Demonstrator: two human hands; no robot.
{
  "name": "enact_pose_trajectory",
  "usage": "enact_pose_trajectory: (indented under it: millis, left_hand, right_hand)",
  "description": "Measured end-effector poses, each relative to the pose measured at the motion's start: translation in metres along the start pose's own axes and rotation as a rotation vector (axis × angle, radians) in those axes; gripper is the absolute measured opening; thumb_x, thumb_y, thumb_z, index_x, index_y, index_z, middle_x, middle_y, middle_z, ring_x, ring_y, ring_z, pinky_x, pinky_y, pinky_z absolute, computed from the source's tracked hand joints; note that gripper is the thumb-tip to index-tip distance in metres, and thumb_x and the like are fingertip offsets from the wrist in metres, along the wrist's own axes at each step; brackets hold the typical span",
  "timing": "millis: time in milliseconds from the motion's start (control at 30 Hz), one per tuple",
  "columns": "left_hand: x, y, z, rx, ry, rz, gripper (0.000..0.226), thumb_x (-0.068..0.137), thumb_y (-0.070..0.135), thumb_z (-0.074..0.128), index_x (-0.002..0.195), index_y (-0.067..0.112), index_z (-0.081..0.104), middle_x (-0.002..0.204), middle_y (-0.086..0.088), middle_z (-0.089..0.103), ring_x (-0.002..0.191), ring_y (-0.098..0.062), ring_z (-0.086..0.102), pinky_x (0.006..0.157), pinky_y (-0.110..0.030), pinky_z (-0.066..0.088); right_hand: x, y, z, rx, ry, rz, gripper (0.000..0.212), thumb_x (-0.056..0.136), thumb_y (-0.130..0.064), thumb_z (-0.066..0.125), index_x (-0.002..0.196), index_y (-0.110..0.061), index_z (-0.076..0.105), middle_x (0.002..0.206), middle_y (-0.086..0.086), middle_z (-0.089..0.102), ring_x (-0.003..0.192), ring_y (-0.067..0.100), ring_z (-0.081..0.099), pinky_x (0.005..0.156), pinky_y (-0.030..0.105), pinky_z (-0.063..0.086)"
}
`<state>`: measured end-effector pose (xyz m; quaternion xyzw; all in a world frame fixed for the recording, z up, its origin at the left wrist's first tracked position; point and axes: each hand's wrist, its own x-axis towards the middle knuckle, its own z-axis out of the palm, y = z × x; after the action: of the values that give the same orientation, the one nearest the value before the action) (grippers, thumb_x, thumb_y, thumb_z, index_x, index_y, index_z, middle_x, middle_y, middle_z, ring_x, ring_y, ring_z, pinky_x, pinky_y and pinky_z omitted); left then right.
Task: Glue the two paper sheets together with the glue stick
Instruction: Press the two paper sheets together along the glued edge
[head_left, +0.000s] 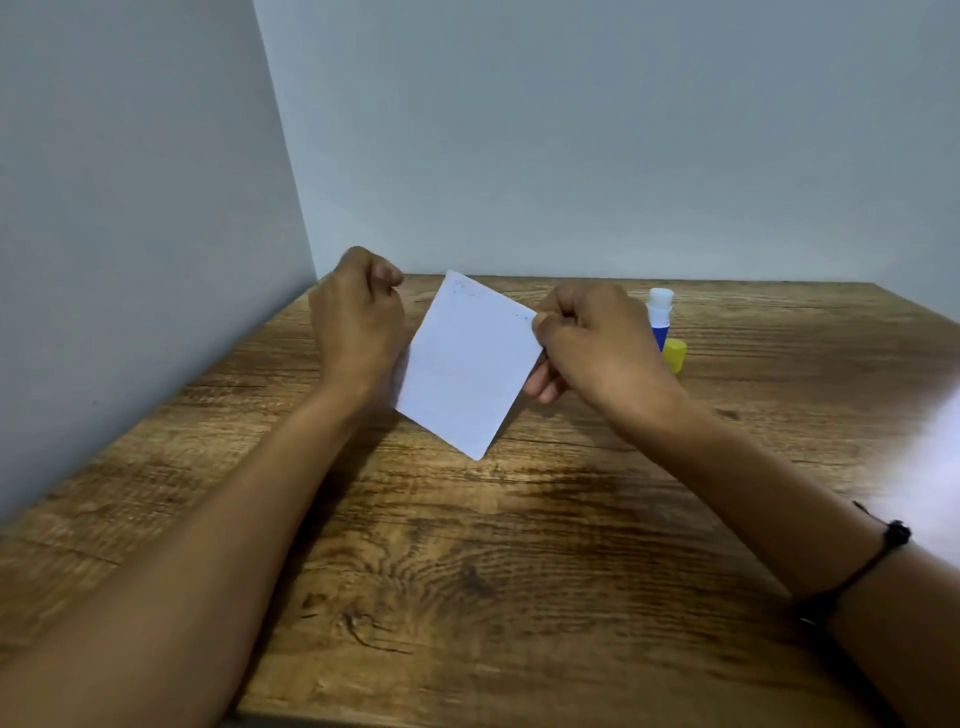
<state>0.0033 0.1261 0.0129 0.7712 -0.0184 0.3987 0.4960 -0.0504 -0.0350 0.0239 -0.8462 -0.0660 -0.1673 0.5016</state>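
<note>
Between the two hands, above the brown wood-grain table, a small white rectangular paper is held tilted, its lower corner near the tabletop; whether it is one sheet or two sheets already laid together cannot be told. Its right edge is pinched by the right hand between thumb and fingers. The left hand is curled at the left edge, but whether the paper is really gripped there is hidden by the hand's back. Just behind the right hand, the blue glue stick with white glue exposed is standing uncapped, and its yellow cap is lying beside it. It is judged that the glue has probably been applied, and that pressing together and capping are left. Beyond the left hand the walls are close; toward the person much table is free.
</note>
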Motion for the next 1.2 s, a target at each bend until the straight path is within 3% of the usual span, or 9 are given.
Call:
enact_pose_trajectory:
  millis: [100, 200, 300, 433, 533, 633, 800, 1000, 1200]
  left_hand:
    - [-0.002, 0.013, -0.009, 0.051, -0.051, 0.256, 0.015, 0.087, 0.010, 0.043, 0.091, 0.006, 0.057, 0.081, -0.010, 0.064, 0.075, -0.018, 0.055, 0.067, -0.027, 0.038]
    - [-0.010, 0.033, -0.008, 0.156, -0.344, 0.641, 0.025, 0.086, 0.023, 0.046, 0.091, 0.005, 0.063, 0.085, -0.008, 0.067, 0.084, -0.024, 0.054, 0.074, -0.031, 0.037]
    - [-0.012, 0.039, -0.008, 0.267, -0.567, 0.777, 0.040, 0.083, 0.036, 0.041, 0.084, 0.003, 0.064, 0.071, -0.008, 0.064, 0.075, -0.025, 0.053, 0.069, -0.032, 0.032]
    - [-0.012, 0.039, -0.010, 0.305, -0.617, 0.815, 0.040, 0.083, 0.039, 0.041, 0.074, 0.004, 0.060, 0.056, 0.005, 0.042, 0.056, -0.016, 0.039, 0.067, -0.031, 0.031]
    - [-0.010, 0.043, -0.012, 0.299, -0.627, 0.755, 0.033, 0.082, 0.034, 0.050, 0.071, 0.006, 0.063, 0.050, 0.001, 0.046, 0.049, -0.016, 0.039, 0.057, -0.027, 0.031]
    - [-0.009, 0.047, -0.014, 0.239, -0.613, 0.630, 0.031, 0.082, 0.033, 0.052, 0.075, 0.007, 0.067, 0.055, -0.006, 0.056, 0.053, -0.019, 0.044, 0.050, -0.020, 0.025]
    - [-0.008, 0.047, -0.019, 0.138, -0.607, 0.508, 0.017, 0.084, 0.019, 0.059, 0.076, 0.008, 0.068, 0.061, -0.005, 0.059, 0.060, -0.017, 0.047, 0.052, -0.021, 0.028]
    - [-0.007, 0.043, -0.018, 0.132, -0.591, 0.417, 0.014, 0.086, 0.011, 0.054, 0.080, 0.009, 0.066, 0.072, -0.009, 0.064, 0.070, -0.020, 0.053, 0.059, -0.026, 0.035]
    - [-0.015, 0.047, -0.014, 0.075, -0.602, 0.400, 0.018, 0.088, 0.018, 0.052, 0.079, 0.006, 0.063, 0.071, -0.013, 0.065, 0.067, -0.027, 0.053, 0.058, -0.031, 0.036]
  right_hand:
    - [-0.002, -0.002, -0.006, -0.092, -0.025, -0.046, 0.022, 0.086, -0.002, 0.039, 0.077, -0.004, 0.058, 0.058, 0.019, 0.067, 0.051, 0.030, 0.066, 0.055, 0.039, 0.058]
    - [-0.004, -0.008, -0.004, -0.204, -0.031, -0.133, 0.021, 0.088, -0.005, 0.041, 0.078, -0.002, 0.059, 0.061, 0.021, 0.068, 0.054, 0.028, 0.066, 0.062, 0.040, 0.058]
    - [-0.004, -0.012, -0.006, -0.312, -0.007, -0.234, 0.019, 0.090, -0.013, 0.046, 0.081, -0.003, 0.061, 0.070, 0.018, 0.068, 0.072, 0.032, 0.065, 0.074, 0.047, 0.053]
    - [-0.008, -0.016, -0.010, -0.378, -0.019, -0.307, 0.017, 0.090, -0.016, 0.048, 0.075, -0.014, 0.055, 0.067, 0.005, 0.059, 0.076, 0.028, 0.063, 0.075, 0.043, 0.052]
    - [-0.007, -0.019, -0.011, -0.356, -0.025, -0.302, 0.016, 0.089, -0.016, 0.050, 0.076, -0.013, 0.059, 0.067, 0.003, 0.059, 0.075, 0.027, 0.064, 0.076, 0.044, 0.052]
    - [-0.005, -0.021, -0.012, -0.287, 0.015, -0.289, 0.017, 0.088, -0.016, 0.052, 0.079, -0.008, 0.064, 0.062, 0.003, 0.060, 0.067, 0.023, 0.064, 0.073, 0.040, 0.053]
    - [-0.004, -0.022, -0.009, -0.209, 0.006, -0.253, 0.016, 0.089, -0.013, 0.051, 0.081, -0.006, 0.063, 0.060, 0.000, 0.061, 0.049, 0.011, 0.063, 0.056, 0.022, 0.053]
    - [-0.002, -0.016, -0.011, -0.034, -0.012, -0.130, 0.022, 0.083, 0.000, 0.046, 0.074, -0.010, 0.063, 0.061, 0.006, 0.066, 0.045, 0.010, 0.061, 0.048, 0.024, 0.052]
    - [-0.003, -0.012, -0.005, 0.025, -0.004, -0.151, 0.026, 0.084, -0.032, 0.061, 0.069, -0.011, 0.057, 0.055, 0.004, 0.059, 0.045, 0.013, 0.058, 0.048, 0.029, 0.051]
